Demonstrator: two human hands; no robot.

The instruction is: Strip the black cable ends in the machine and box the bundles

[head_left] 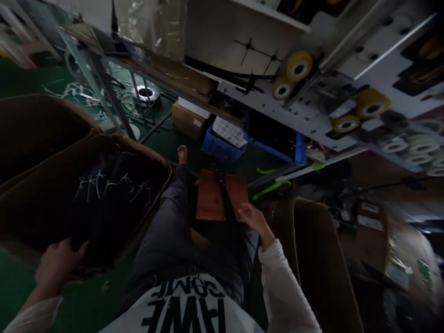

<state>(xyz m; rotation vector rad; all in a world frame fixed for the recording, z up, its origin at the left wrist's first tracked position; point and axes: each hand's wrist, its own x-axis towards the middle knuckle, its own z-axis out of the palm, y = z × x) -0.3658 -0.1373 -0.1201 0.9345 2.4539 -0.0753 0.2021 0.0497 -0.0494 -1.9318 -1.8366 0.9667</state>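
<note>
My left hand [60,262] is over the near rim of a large brown box [138,150] at the left, thumb apart from the fingers, with nothing visible in it. Dark contents fill this box, and several white ties [90,182] stand out on them. Between my legs is an orange board [210,196], apparently a stool top, with a black strap-like bundle [226,199] lying across it. At the board's right edge is my right hand [255,219], fingers loosely bent and apart, just right of the black bundle. No object shows between those fingers.
A machine panel with yellow rollers [299,67] overhangs ahead. Beneath it are a blue bin [222,145] and a cardboard box [187,120]. A green-ended bar [272,189] and another brown box [322,259] stand right. White scraps [86,92] litter the green floor.
</note>
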